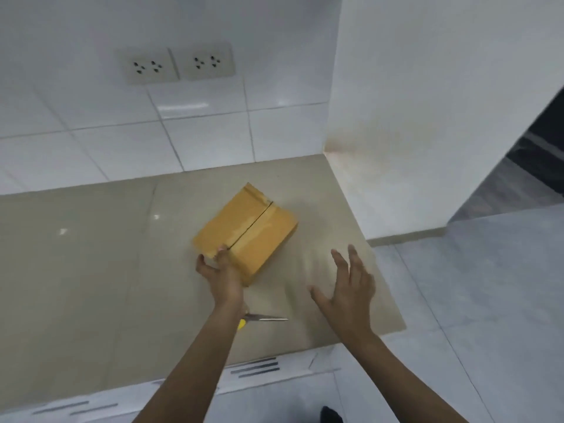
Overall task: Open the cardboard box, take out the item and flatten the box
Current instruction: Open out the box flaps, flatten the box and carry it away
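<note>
Head view: a brown cardboard box [247, 230] sits on a beige counter [91, 254], turned at an angle, near the counter's right side and well clear of the tiled wall [122, 141] behind; its top flaps lie shut, with a dark slit running along the taped centre seam; the tape looks cut, though blur makes this hard to confirm. The left hand [221, 274] rests against the box's near corner, thumb spread to the left, fingers on the box's near top edge and side; it is a loose hold, not a closed fist. The right hand [348, 288] hovers over the counter just right of the box, apart from it, fingers spread and holding nothing. Scissors [262, 319] with a yellow handle lie on the counter near the front edge, partly hidden under the left forearm; two sockets [175, 64] sit on the wall above.
</note>
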`<act>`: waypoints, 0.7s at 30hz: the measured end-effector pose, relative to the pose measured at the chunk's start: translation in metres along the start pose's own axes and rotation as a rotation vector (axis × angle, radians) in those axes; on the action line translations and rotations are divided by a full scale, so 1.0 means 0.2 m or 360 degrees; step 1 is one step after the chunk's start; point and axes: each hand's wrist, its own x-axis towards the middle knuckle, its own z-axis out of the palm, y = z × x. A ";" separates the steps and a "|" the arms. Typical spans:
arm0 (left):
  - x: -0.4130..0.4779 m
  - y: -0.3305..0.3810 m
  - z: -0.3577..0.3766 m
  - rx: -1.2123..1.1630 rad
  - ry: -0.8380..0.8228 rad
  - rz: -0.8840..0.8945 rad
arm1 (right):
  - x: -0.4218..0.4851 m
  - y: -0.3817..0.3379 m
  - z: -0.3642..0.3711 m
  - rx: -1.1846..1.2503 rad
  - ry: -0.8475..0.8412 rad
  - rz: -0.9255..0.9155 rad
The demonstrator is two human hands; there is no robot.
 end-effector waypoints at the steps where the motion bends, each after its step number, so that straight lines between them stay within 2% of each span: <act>1: -0.01 0.01 0.00 -0.0132 -0.0067 -0.0087 | 0.03 -0.08 0.00 0.0302 -0.0003 -0.0061; 3: -0.05 0.01 0.01 -0.0386 -0.0209 -0.0219 | 0.09 -0.24 0.00 0.0815 -0.0101 -0.0056; 6: -0.12 -0.03 0.04 -0.0343 -0.0292 -0.0335 | 0.22 -0.42 0.03 0.1064 -0.0228 0.0124; 8: -0.16 -0.08 0.04 -0.0060 -0.0276 -0.0358 | 0.29 -0.48 0.06 0.0883 -0.0304 0.0211; 11: -0.20 -0.12 0.01 0.0224 -0.0325 -0.0408 | 0.35 -0.49 0.06 0.0379 -0.0458 0.0207; 13: -0.17 -0.13 -0.03 0.0473 -0.0232 -0.0281 | 0.36 -0.46 0.06 0.0177 -0.0529 0.0163; 16: -0.07 -0.12 -0.09 0.0832 -0.0009 0.0052 | 0.36 -0.41 0.06 0.0138 -0.0585 0.0094; 19: 0.02 -0.05 -0.07 0.0919 -0.0180 0.0356 | 0.35 -0.38 0.06 0.0361 -0.0566 0.0142; 21: 0.06 -0.01 -0.01 0.1081 -0.0310 0.0502 | 0.36 -0.38 0.04 0.0621 -0.0545 0.0300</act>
